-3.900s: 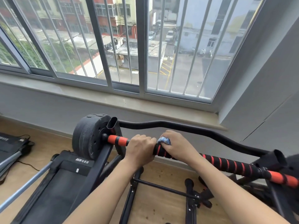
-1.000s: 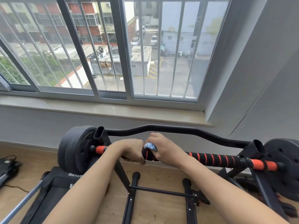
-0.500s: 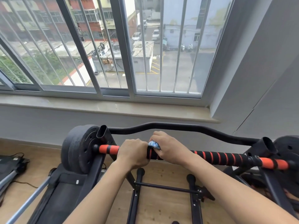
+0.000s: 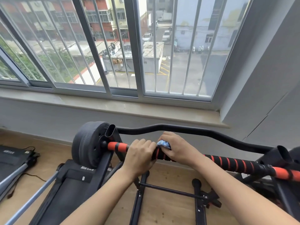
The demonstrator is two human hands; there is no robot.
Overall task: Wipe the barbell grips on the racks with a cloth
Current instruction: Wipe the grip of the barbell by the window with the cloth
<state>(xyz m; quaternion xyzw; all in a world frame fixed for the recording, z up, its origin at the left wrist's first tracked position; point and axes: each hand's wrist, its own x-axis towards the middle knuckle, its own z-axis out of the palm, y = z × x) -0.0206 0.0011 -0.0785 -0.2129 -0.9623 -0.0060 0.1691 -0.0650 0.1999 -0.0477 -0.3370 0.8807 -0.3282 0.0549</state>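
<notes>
Left grip [image 4: 140,157] is wrapping all the way around the barbell [image 4: 230,163], knuckles up and fingers curling over the top. It's sitting just right of the orange end section by the weight plate [image 4: 88,145]. Right grip [image 4: 178,150] is sitting right beside it, nearly touching. It's closing over a blue-and-white cloth [image 4: 164,144] and pressing it onto the black-and-orange striped foam. Only a bunched bit of cloth is poking out by the thumb side. Both forearms are reaching in from the bottom, angling toward each other, wrists pretty straight. The barbell is lying across the rack [image 4: 139,197], with a curvy black bar [image 4: 194,132] running behind it. A treadmill [image 4: 71,184] is standing on the wood floor [image 4: 170,210] off to the left.
</notes>
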